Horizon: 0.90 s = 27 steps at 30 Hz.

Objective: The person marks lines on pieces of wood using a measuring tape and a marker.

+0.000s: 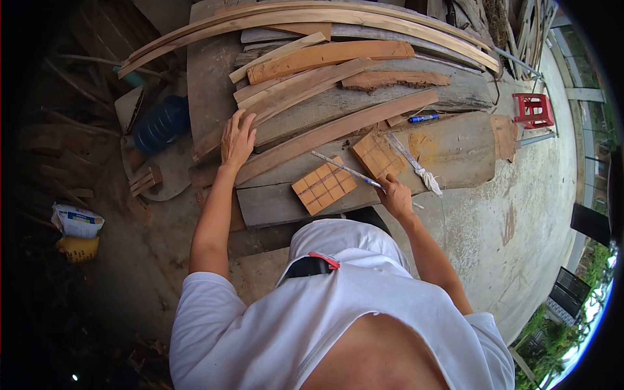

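My left hand (238,140) rests with fingers apart on the near end of a long wooden strip (305,83). My right hand (394,197) is closed around a thin silvery strip (341,167) that looks like a ruler, with a blue part by the fingertips that I cannot make out clearly. Just left of that hand lies a wooden block (324,187) marked with a dark grid. Above it is a second grid-marked block (377,155), partly under the strip. Close by lies a flat blade (404,153) with a white-wrapped handle (429,181).
A blue marker (423,118) lies on the plank bench (465,149). Several wood strips, including an orange-brown board (331,60), cover its far side. A blue water jug (161,125) stands left, a red stool (533,111) right. Bags (78,221) sit on the floor at left.
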Motion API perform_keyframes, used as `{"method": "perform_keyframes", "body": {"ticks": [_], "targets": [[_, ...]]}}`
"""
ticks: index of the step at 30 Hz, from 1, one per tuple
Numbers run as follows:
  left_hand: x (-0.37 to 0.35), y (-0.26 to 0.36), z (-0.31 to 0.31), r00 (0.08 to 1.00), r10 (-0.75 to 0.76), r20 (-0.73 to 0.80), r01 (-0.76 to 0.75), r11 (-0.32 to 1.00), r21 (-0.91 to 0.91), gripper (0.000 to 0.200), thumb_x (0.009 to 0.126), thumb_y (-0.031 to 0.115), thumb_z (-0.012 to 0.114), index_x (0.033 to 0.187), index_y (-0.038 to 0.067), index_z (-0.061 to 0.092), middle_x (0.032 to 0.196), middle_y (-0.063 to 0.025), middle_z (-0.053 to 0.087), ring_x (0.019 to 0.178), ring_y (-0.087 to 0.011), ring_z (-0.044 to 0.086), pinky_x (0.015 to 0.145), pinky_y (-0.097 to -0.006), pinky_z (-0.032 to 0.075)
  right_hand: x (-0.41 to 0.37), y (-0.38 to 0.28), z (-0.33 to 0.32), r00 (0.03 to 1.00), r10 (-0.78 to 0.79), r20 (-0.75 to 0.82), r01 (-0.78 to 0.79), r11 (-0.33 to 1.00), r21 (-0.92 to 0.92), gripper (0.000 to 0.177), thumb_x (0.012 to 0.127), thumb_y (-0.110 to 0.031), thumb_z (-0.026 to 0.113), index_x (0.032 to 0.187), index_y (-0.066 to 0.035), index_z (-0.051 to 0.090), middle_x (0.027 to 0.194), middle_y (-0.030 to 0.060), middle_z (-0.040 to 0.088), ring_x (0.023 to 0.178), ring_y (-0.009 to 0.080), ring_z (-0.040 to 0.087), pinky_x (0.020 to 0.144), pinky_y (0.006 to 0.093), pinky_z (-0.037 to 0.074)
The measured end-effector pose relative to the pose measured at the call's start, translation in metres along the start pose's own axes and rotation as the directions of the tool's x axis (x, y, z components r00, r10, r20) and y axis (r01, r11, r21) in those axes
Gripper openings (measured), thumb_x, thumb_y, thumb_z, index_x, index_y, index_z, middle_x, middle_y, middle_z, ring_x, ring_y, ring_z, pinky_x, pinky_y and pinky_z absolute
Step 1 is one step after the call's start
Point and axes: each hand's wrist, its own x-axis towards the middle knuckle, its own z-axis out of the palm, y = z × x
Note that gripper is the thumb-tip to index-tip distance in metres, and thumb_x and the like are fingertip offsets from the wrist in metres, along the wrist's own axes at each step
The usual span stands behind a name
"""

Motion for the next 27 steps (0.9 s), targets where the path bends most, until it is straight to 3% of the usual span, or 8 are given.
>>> {"method": "perform_keyframes", "body": {"ticks": [3,7,9,12,17,21,23,27], "targets": [[-0.003,-0.005,0.005,0.990,-0.026,-0.142,0.051,0.982,0.179,0.052,0.090,0.022,0.071,0.139,0.018,0.052,0.139,-0.0115,0.049,0.124,-0.0339,0.052,0.103,-0.0466,0.046,0.004,-0.006,0.000,0.999,-0.023,-0.024,0.023,1.000,0.012,0.012,0.089,-0.019,0.068,0.097,-0.012,0.064,0.092,0.0110,0.063,0.081,0.0377,0.067,0.068,0.0489,0.054],[-0.004,-0.026,0.017,0.988,-0.078,-0.132,0.100,0.980,0.174,0.055,0.089,0.029,0.073,0.139,0.017,0.053,0.128,-0.0118,0.053,0.121,-0.0336,0.052,0.101,-0.0460,0.046,0.007,-0.009,-0.004,0.999,-0.020,-0.045,0.021,1.000,0.018,0.009,0.089,-0.019,0.068,0.094,-0.012,0.065,0.092,0.0106,0.063,0.082,0.0375,0.068,0.069,0.0496,0.054],[-0.004,-0.025,0.006,0.991,-0.137,0.001,0.136,0.986,0.093,0.056,0.085,0.033,0.077,0.135,0.017,0.056,0.113,-0.0095,0.056,0.113,-0.0309,0.055,0.095,-0.0436,0.049,0.006,-0.009,-0.006,0.998,-0.025,-0.051,0.026,0.999,0.030,0.010,0.089,-0.019,0.068,0.095,-0.012,0.064,0.093,0.0108,0.063,0.082,0.0377,0.068,0.069,0.0497,0.054],[-0.010,-0.015,-0.001,0.994,-0.063,-0.085,0.076,0.985,0.155,0.056,0.080,0.035,0.081,0.128,0.016,0.059,0.103,-0.0060,0.054,0.104,-0.0274,0.057,0.085,-0.0422,0.052,0.005,-0.006,-0.005,0.998,-0.017,-0.055,0.019,0.999,0.030,0.010,0.089,-0.019,0.068,0.095,-0.012,0.063,0.094,0.0112,0.063,0.083,0.0380,0.068,0.069,0.0497,0.054],[-0.021,0.003,-0.007,0.993,-0.083,-0.080,0.093,0.988,0.127,0.057,0.076,0.038,0.082,0.125,0.017,0.061,0.103,-0.0043,0.056,0.101,-0.0255,0.061,0.075,-0.0426,0.054,0.004,-0.002,0.004,0.999,-0.027,-0.025,0.027,0.999,0.025,0.012,0.089,-0.020,0.067,0.096,-0.012,0.063,0.095,0.0115,0.063,0.083,0.0383,0.067,0.069,0.0496,0.054],[-0.032,0.018,-0.014,0.983,-0.179,0.051,0.178,0.984,0.019,0.062,0.079,0.046,0.078,0.129,0.016,0.059,0.110,-0.0072,0.061,0.098,-0.0320,0.067,0.076,-0.0454,0.056,0.006,-0.002,0.005,0.999,-0.032,-0.022,0.032,0.999,0.020,0.011,0.089,-0.020,0.067,0.097,-0.013,0.064,0.094,0.0114,0.063,0.083,0.0382,0.067,0.069,0.0494,0.054],[-0.037,0.022,-0.015,0.991,-0.102,0.089,0.116,0.980,-0.162,0.063,0.081,0.046,0.078,0.132,0.015,0.059,0.112,-0.0098,0.063,0.097,-0.0348,0.068,0.079,-0.0470,0.057,0.008,-0.003,0.004,0.999,-0.036,-0.029,0.037,0.999,0.022,0.011,0.089,-0.020,0.067,0.097,-0.013,0.064,0.094,0.0113,0.063,0.082,0.0381,0.067,0.069,0.0493,0.054],[-0.038,0.029,-0.013,0.969,-0.004,0.246,0.060,0.974,-0.220,0.064,0.085,0.050,0.072,0.134,0.010,0.060,0.110,-0.0142,0.066,0.099,-0.0369,0.068,0.084,-0.0463,0.056,0.011,-0.003,0.001,1.000,-0.018,-0.002,0.018,1.000,0.010,0.012,0.089,-0.020,0.068,0.097,-0.011,0.066,0.092,0.0110,0.063,0.084,0.0373,0.066,0.070,0.0481,0.054]]}}
